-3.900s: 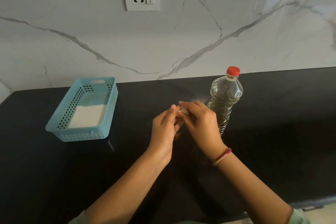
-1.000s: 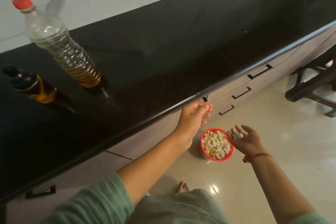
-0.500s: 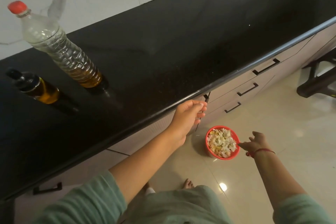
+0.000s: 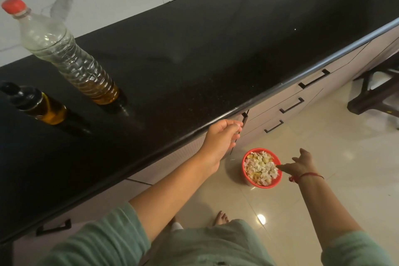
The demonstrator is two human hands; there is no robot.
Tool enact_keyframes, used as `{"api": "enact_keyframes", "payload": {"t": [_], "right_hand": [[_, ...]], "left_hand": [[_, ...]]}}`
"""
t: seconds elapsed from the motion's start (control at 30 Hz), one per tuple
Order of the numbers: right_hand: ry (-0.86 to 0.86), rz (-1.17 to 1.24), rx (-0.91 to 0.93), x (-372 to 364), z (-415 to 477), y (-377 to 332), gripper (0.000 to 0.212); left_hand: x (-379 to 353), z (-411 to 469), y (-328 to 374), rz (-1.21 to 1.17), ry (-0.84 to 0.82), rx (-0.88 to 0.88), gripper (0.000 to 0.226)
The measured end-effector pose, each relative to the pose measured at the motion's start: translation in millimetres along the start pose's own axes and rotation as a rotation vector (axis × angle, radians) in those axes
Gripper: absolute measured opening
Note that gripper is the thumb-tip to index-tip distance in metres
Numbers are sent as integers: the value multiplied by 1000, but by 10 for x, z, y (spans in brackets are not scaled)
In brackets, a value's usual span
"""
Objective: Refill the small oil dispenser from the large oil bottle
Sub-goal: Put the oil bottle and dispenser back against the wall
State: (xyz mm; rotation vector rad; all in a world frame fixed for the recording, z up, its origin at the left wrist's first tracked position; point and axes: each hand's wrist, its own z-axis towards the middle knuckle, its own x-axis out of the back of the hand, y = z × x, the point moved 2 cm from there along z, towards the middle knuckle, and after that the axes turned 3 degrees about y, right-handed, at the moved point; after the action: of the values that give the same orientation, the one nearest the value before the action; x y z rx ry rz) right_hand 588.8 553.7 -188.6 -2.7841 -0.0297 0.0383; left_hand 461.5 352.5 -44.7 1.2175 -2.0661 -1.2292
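- Soft, moderate indoor light; shadows are weak and diffuse.
- Floor [image 4: 323,157] is brightest, with one round glare spot [image 4: 261,218] near the person's foot [image 4: 221,218].
- Black counter [image 4: 194,60] reads dark, showing faint sheen and reflections beneath the large bottle [image 4: 64,54] and small dark bottle [image 4: 36,103].
- Wide-angle bowing: counter edge curves, bottles lean left.
- Sharpness fair; near sleeve [image 4: 103,242] slightly soft.

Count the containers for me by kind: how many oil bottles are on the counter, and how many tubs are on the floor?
Oil bottles: 2, the large oil bottle and the small oil dispenser
Tubs: 1, the red tub, filled with pale scraps
Total: 3
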Motion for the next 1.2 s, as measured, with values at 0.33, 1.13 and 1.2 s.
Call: {"api": "enact_keyframes", "payload": {"t": [0.33, 1.13, 1.2], "right_hand": [[-560, -132, -24, -485, -1221, 222, 15], [-916, -415, 129, -2907, -2920, 1905, 19], [-930, -422, 217, -3029, -2958, 2029, 16]], "left_hand": [[388, -144, 157, -20, 16, -54, 15], [3551, -623, 856, -298, 515, -444, 25], [3693, -626, 901, -261, 525, -492, 26]]}}
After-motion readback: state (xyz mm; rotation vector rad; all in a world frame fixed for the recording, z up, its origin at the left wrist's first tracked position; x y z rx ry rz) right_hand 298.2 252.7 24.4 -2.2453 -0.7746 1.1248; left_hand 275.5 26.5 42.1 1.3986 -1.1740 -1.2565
